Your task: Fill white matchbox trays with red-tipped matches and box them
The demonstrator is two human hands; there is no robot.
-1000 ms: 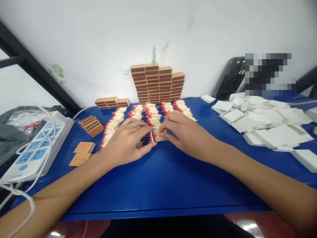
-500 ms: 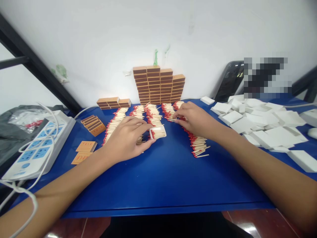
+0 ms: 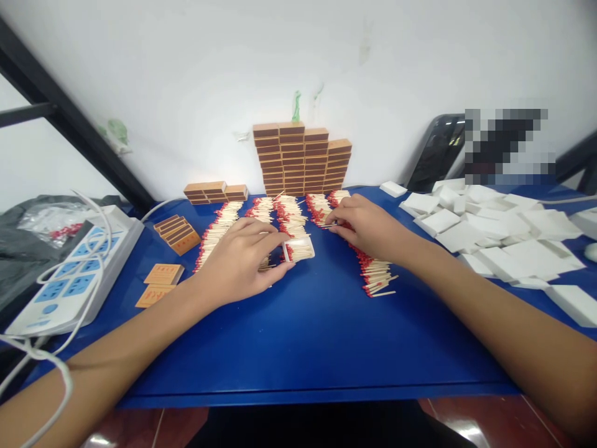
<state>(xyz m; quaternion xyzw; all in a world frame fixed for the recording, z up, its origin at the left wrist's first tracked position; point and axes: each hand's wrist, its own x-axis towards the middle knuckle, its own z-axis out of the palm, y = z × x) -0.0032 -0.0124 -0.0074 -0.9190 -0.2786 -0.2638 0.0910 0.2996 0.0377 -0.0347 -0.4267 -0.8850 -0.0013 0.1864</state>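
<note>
My left hand [image 3: 247,258] grips a small white matchbox tray [image 3: 305,249] between thumb and fingers. Red-headed matches [image 3: 295,251] lie inside the tray, heads toward the hand. My right hand [image 3: 361,224] is pinched at the near end of a row of matches [image 3: 318,210], its fingertips closed on matches there; how many is hidden. Beneath and beside that hand runs another row of matches [image 3: 377,274], partly covered by it. More match rows, one of them a long row [image 3: 217,233], lie behind and around my left hand.
Filled-out brown matchboxes [image 3: 303,158] are stacked against the wall, with a lower stack [image 3: 214,191] to their left. Orange boxes [image 3: 163,274] and a power strip [image 3: 74,280] sit at left. White trays [image 3: 494,230] are heaped at right on the blue table [image 3: 308,348].
The whole view has shifted slightly. Both hands stay almost in place, the left still holding the tray and the right still pinching at the match row.
</note>
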